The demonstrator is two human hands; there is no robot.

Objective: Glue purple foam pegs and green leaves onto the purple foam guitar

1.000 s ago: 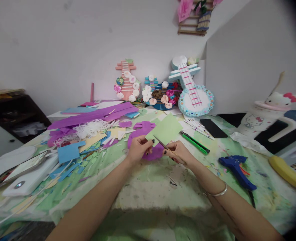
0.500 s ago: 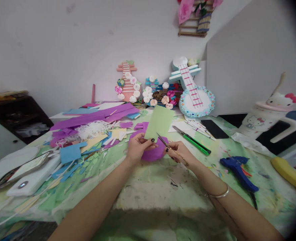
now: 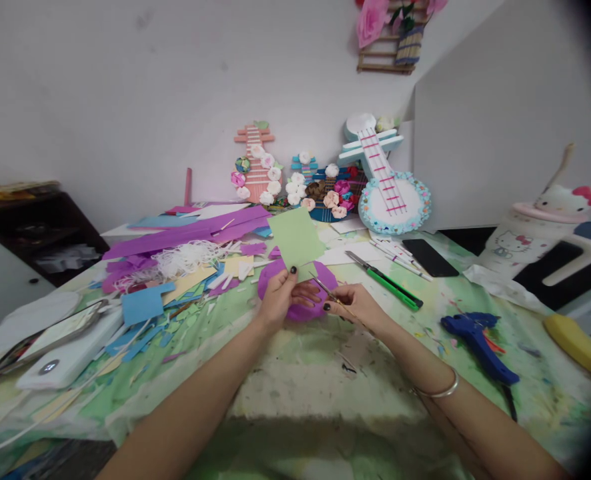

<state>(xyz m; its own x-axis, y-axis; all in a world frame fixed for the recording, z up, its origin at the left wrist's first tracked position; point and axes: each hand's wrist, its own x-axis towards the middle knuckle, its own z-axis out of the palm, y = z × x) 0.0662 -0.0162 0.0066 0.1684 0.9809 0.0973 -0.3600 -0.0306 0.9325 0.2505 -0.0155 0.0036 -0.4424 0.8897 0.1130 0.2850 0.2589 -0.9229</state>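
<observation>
Between the thumb and fingers of my left hand is the lower edge of a light green sheet of paper, tilted up and to the left. My right hand grips a small pair of scissors, whose tips point up and left, just below the green paper. The blades look nearly closed and apart from the sheet. Below both hands lies a purple rounded paper piece on the table, partly covered by my left fingers.
A green utility knife, a black phone and a blue glue gun lie to the right. Paper scraps and white string spread at left. Decorated instrument models stand against the wall. A white cup is far right.
The green paper has turned and tipped to the left in my left hand, whose lower fingers are now more spread. The scissors have shifted slightly down and left.
</observation>
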